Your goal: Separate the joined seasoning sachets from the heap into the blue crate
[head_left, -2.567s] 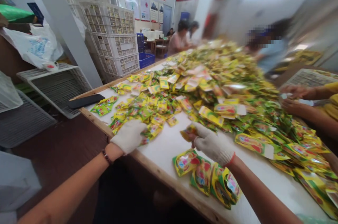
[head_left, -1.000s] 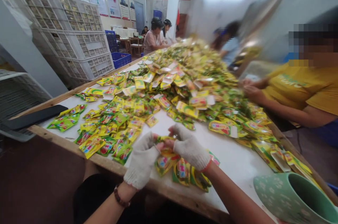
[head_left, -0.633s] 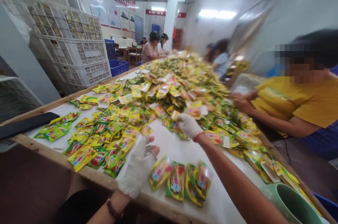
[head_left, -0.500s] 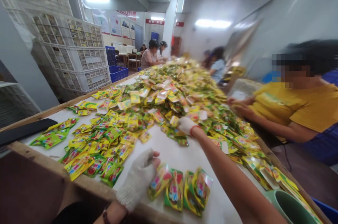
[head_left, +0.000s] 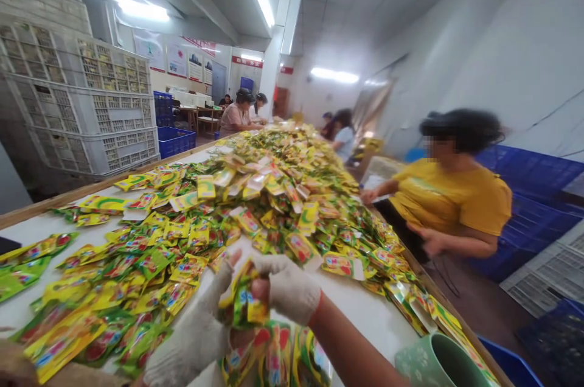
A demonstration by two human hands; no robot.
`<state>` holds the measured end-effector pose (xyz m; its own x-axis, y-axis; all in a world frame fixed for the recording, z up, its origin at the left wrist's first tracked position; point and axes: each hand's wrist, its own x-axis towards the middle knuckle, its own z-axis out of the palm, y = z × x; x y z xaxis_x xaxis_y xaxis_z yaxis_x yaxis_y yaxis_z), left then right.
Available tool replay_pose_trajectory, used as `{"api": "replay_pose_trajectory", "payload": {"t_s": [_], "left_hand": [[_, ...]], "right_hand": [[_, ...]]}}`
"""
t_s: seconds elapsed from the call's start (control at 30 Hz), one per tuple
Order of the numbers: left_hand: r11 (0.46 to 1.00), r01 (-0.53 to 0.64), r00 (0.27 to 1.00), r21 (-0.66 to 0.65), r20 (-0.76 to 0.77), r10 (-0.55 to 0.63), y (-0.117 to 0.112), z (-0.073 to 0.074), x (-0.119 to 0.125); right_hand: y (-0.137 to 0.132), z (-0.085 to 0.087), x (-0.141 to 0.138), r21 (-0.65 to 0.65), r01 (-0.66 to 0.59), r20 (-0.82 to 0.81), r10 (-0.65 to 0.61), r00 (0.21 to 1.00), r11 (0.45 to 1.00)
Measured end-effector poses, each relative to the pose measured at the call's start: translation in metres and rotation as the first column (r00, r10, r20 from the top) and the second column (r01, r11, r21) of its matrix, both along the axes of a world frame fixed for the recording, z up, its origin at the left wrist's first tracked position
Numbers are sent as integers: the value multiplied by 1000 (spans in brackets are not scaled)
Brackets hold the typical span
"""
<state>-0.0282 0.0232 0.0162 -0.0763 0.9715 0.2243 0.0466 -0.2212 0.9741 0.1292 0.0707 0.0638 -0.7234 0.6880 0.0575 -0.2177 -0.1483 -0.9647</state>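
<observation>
My right hand (head_left: pixel 289 286), in a white glove with bare fingertips, grips several small yellow-green candy packets (head_left: pixel 249 299) above the near table edge. Just left of them is my left hand (head_left: pixel 196 326), gloved the same way. Its thumb sticks up, apart from the packets, and its palm faces them; its other fingers are partly hidden beneath. Below both hands, more packets (head_left: pixel 276 353) lie in a row on the white tabletop (head_left: pixel 365 308). A heap of loose packets (head_left: pixel 168 235) spreads to the left and ahead.
A green cup (head_left: pixel 438 359) stands at the near right. Along the right side sits a co-worker in a yellow shirt (head_left: pixel 451 198). White crates (head_left: pixel 123 113) are stacked at the left, near a blue crate (head_left: pixel 176 140). Other people work at the far end.
My right hand has come back from the heap toward me with packets in its grip. My left hand has turned its palm toward them, thumb raised. The view has shifted right.
</observation>
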Motion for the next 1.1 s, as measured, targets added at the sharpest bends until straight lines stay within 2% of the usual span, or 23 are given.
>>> {"api": "replay_pose_trajectory", "payload": {"t_s": [0.07,0.1,0.17,0.23,0.3,0.37,0.47,0.53,0.6,0.67,0.73,0.8,0.93,1.03,1.1], "left_hand": [[999,33,999,-36,-33,-35,-6,-1,-5],[999,9,997,-45,-74,-12,-9,-3,-8],[991,-131,965,-38,-234,118,-13,-11,-18],[964,-262,835,44,-491,249,-17,-18,-28],[941,-303,636,153,-703,319,-23,-21,-35],[945,-252,493,208,-812,311,-30,-20,-37],[962,-154,401,225,-876,269,-37,-17,-35],[965,-108,370,238,-892,261,-40,-14,-32],[965,-73,341,253,-903,263,-42,-10,-30],[968,-34,312,249,-917,247,-43,-7,-27],[973,-20,288,228,-931,224,-44,-5,-24],[976,-34,277,215,-936,216,-43,-5,-20],[959,-35,301,281,-912,278,-45,-11,-16],[943,-47,353,329,-878,324,-45,-16,-13],[944,-91,375,316,-867,327,-44,-16,-12]], "right_hand": [[-9,-7,-2,-55,-12,-29,11,1000,998],[-10,-11,-2,-64,7,-33,-9,999,998],[-9,-18,2,-55,96,-11,-96,995,994],[-9,-22,9,-10,224,39,-223,974,975],[-11,-21,15,82,327,118,-335,935,941],[-14,-17,19,199,359,215,-398,892,912],[-16,-9,20,384,245,365,-390,845,890],[-17,-6,20,448,102,466,-329,821,888],[-18,-4,18,437,-11,566,-266,780,899],[-19,-2,15,429,-64,647,-257,718,901],[-20,0,12,467,-82,686,-303,661,881],[-21,0,9,501,-70,679,-341,651,863],[-21,-8,6,527,74,570,-417,708,847],[-23,-16,3,597,164,498,-523,691,785],[-25,-18,1,640,187,447,-559,699,746]]}}
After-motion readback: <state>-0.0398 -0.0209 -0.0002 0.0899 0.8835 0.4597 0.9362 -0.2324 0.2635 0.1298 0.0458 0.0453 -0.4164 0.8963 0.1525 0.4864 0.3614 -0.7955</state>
